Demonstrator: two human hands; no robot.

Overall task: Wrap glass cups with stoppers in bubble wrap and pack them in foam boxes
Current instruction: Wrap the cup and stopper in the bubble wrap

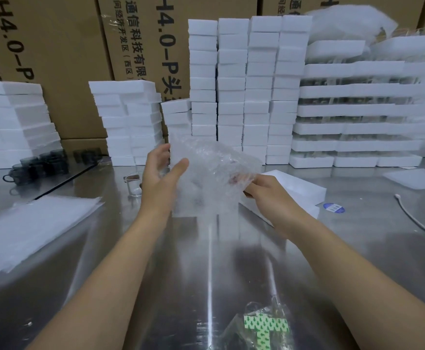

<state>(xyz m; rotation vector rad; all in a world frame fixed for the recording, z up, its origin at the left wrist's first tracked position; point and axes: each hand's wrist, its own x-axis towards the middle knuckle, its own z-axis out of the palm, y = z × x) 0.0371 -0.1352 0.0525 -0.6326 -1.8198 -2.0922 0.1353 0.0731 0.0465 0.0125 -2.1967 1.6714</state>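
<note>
Two bare hands meet at a crumpled sheet of bubble wrap held up above the steel table. The left hand is at the sheet's left edge, fingers straight and relaxed, thumb lying against the front of the wrap without closing round it. The right hand pinches the sheet's lower right corner, its fingertips showing pink through the plastic. Whether a cup sits inside the wrap I cannot tell, as the sheet is blurred. Just left of the wrap, beyond the left hand, a clear glass cup with a stopper stands on the table. Farther left of the wrap is a cluster of dark glass cups, and nearer the person on that side lies a flat pile of bubble wrap sheets. Right of the wrap, behind the right hand, lies a low white foam box, with a blue sticker and a white cable farther right. Behind the wrap rise tall stacks of foam boxes against cardboard cartons. Below the wrap, at the table's near edge, lies a clear packet with a green-and-white pattern.
</note>
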